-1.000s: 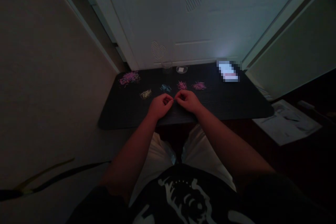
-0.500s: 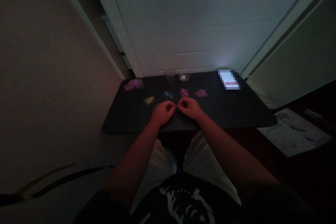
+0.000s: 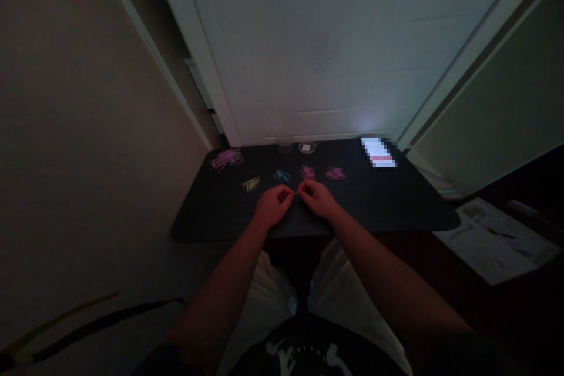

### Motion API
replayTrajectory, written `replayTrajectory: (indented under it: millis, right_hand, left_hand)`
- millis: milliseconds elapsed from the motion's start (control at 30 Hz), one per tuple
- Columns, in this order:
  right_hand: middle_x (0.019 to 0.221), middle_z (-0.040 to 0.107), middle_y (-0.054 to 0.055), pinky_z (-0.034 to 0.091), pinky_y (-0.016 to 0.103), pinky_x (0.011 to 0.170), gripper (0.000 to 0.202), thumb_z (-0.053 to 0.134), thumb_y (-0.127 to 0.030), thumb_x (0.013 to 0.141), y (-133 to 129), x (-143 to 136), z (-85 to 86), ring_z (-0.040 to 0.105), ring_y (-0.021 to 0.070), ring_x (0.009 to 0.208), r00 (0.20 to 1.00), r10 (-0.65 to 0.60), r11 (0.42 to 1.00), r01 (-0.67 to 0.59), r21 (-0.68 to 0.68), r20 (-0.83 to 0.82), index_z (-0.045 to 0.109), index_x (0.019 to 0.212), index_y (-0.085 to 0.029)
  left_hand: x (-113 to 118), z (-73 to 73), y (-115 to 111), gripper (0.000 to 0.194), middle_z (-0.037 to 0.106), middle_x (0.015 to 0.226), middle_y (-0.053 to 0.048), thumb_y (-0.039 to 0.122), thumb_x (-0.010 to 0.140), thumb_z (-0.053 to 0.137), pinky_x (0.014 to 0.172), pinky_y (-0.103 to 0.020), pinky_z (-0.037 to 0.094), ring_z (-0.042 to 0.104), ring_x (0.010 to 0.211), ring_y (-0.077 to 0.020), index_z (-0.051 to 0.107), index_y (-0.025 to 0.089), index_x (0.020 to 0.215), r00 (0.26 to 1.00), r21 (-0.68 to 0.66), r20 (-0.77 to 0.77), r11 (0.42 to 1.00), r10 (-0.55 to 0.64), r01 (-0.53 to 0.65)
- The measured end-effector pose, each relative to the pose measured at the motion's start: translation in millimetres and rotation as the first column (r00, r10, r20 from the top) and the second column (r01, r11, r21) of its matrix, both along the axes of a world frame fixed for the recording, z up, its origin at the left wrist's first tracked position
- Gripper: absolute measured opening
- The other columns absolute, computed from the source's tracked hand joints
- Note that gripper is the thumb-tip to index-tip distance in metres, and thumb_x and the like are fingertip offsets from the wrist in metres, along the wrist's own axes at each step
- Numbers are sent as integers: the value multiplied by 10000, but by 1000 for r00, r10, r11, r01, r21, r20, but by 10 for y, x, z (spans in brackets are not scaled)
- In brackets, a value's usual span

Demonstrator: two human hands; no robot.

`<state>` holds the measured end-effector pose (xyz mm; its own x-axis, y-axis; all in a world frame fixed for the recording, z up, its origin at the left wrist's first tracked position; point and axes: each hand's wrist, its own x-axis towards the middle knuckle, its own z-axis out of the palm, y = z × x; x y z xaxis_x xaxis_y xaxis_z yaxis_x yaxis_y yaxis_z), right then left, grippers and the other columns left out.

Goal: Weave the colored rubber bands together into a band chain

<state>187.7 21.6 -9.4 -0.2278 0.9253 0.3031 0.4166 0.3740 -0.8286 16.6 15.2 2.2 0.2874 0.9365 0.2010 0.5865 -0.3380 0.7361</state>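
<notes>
Above the near edge of the dark table (image 3: 211, 217), my left hand (image 3: 274, 205) is closed in a pinch. My right hand (image 3: 318, 198) pinches close beside it, fingertips nearly meeting. Whatever is between the fingertips is too small and dark to make out. Just beyond the hands lie small piles of thin pieces: a pale yellow pile (image 3: 251, 184), a blue pile (image 3: 282, 175), a pink pile (image 3: 308, 172) and another pink pile (image 3: 335, 173). A larger mixed pink and purple pile (image 3: 227, 158) is at the far left of the table.
At the table's back edge stand a clear container (image 3: 284, 144) and a round clear lid (image 3: 307, 147) with a white square on it. A lit phone (image 3: 378, 153) lies at the back right. A white door (image 3: 273, 41) rises behind. Papers (image 3: 497, 241) are at the lower right.
The whole scene sits lower in the picture, as the camera has tilted up. My fingertips are slightly farther apart; both hands remain pinched in about the same place over the table.
</notes>
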Motion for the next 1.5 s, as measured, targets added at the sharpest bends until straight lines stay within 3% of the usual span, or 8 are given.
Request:
replayTrajectory:
  millis: [167, 367, 500, 933, 1100, 1233, 1333, 1500]
  right_hand:
    - [699, 545, -11, 387, 255, 632, 67, 474, -204, 777, 21, 6, -9, 506, 131, 671, 1000, -2, 1000, 2, -11, -13, 534, 753, -188]
    - [700, 543, -16, 384, 239, 581, 68, 527, -218, 751, -2, 3, -8, 492, 114, 619, 997, 29, 999, -32, -39, -78, 546, 806, -183]
    - [649, 534, -24, 370, 229, 545, 69, 577, -245, 736, -22, -10, 5, 479, 108, 577, 998, 53, 997, -55, -56, -35, 553, 752, -182]
    - [696, 558, -13, 378, 250, 647, 104, 456, -234, 827, -9, -10, 42, 509, 126, 665, 998, 1, 1000, 0, -3, 57, 531, 766, -196]
    - [646, 527, -25, 375, 246, 626, 147, 408, -248, 851, -8, -2, 33, 491, 117, 623, 1000, -15, 1000, 15, -23, -24, 483, 735, -197]
    - [669, 516, -32, 375, 230, 567, 116, 544, -295, 780, 0, 1, -14, 479, 108, 597, 994, 7, 998, -13, -56, -108, 495, 800, -192]
    - [674, 524, -30, 372, 229, 558, 132, 589, -273, 741, -1, -1, -28, 472, 105, 590, 998, 50, 997, -52, -55, -50, 527, 818, -186]
    - [689, 546, -12, 371, 238, 601, 61, 505, -220, 782, -1, 0, -3, 484, 115, 638, 998, -2, 1000, 3, -11, 56, 545, 758, -181]
  left_hand:
    - [-3, 0, 13, 152, 632, 823, -8, 259, 798, 530, 634, -250, 445, 546, 651, -114, 640, 197, 881, 1000, 65, -19, 998, 2, -1]
    - [-8, -26, 33, 150, 627, 793, -10, 271, 794, 537, 616, -244, 442, 550, 656, -118, 643, 188, 861, 1000, 52, -26, 999, -3, 5]
    - [-8, -18, 33, 154, 626, 765, -11, 288, 793, 542, 604, -249, 435, 546, 640, -121, 643, 188, 851, 999, 54, -37, 999, -2, 4]
    - [-3, -9, 23, 169, 614, 740, -12, 307, 794, 543, 579, -240, 426, 539, 638, -123, 651, 190, 851, 1000, 46, 13, 999, 24, -25]
    - [-13, -25, 27, 159, 610, 731, -8, 303, 792, 544, 581, -233, 420, 537, 643, -120, 639, 182, 832, 999, 52, 32, 998, 23, -24]
    - [-18, -20, 27, 151, 613, 729, -8, 293, 789, 541, 579, -234, 420, 540, 643, -122, 631, 176, 819, 999, 34, 30, 999, 21, -22]
    - [-14, -18, 28, 152, 617, 723, -9, 294, 785, 544, 574, -232, 419, 542, 639, -122, 631, 172, 810, 999, 18, 30, 1000, 16, -17]
    - [-8, -29, 32, 162, 625, 732, -8, 310, 786, 549, 584, -236, 423, 550, 642, -121, 637, 175, 807, 1000, 24, 26, 1000, 14, -14]
